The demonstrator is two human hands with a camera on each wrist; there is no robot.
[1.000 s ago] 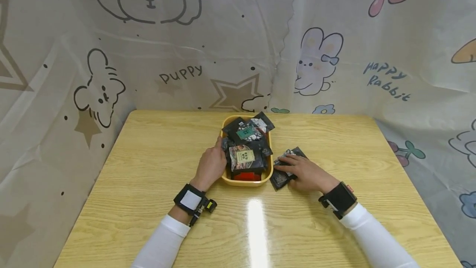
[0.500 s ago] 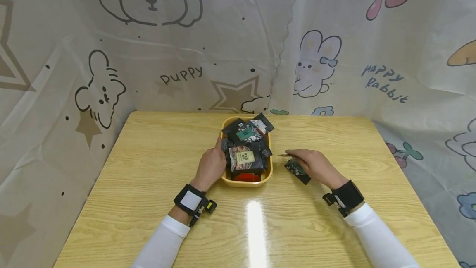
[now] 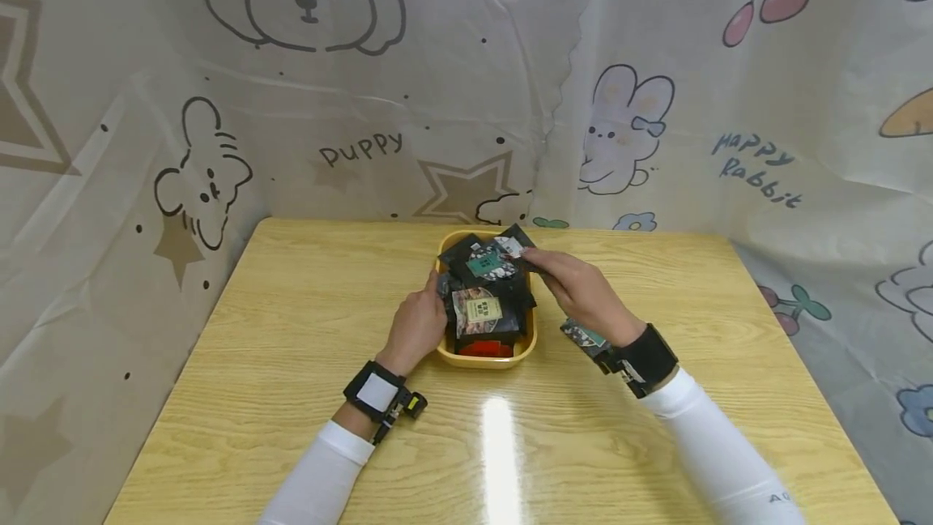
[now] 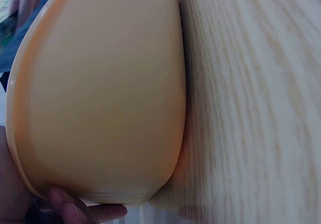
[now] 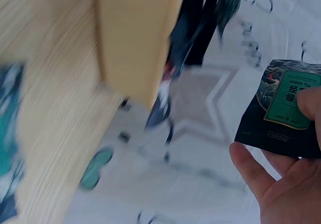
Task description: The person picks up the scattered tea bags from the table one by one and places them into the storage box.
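My left hand (image 3: 415,329) grips the left side of a yellow plastic basket (image 3: 484,361). In the left wrist view its fingers (image 4: 75,211) curl under the basket's end wall. Black tea packets (image 3: 483,310) fill the basket, some sticking up past its rim. My right hand (image 3: 586,294) pinches a dark tea packet with a green label reading GREEN TEA (image 5: 281,118), thumb on its face. In the head view that hand is raised at the basket's right rim, beside the far packets. Another green-labelled tea packet (image 3: 585,337) lies on the table below my right wrist.
The wooden table (image 3: 328,282) runs back to a cloth (image 3: 350,87) printed with cartoon animals, hanging behind it and at both sides. A red item (image 3: 487,348) shows at the basket's near end. Light glares off the table in front.
My right hand has picked a tea packet up off the table and carried it left and away from me to the basket's rim. My left hand keeps its place on the basket.
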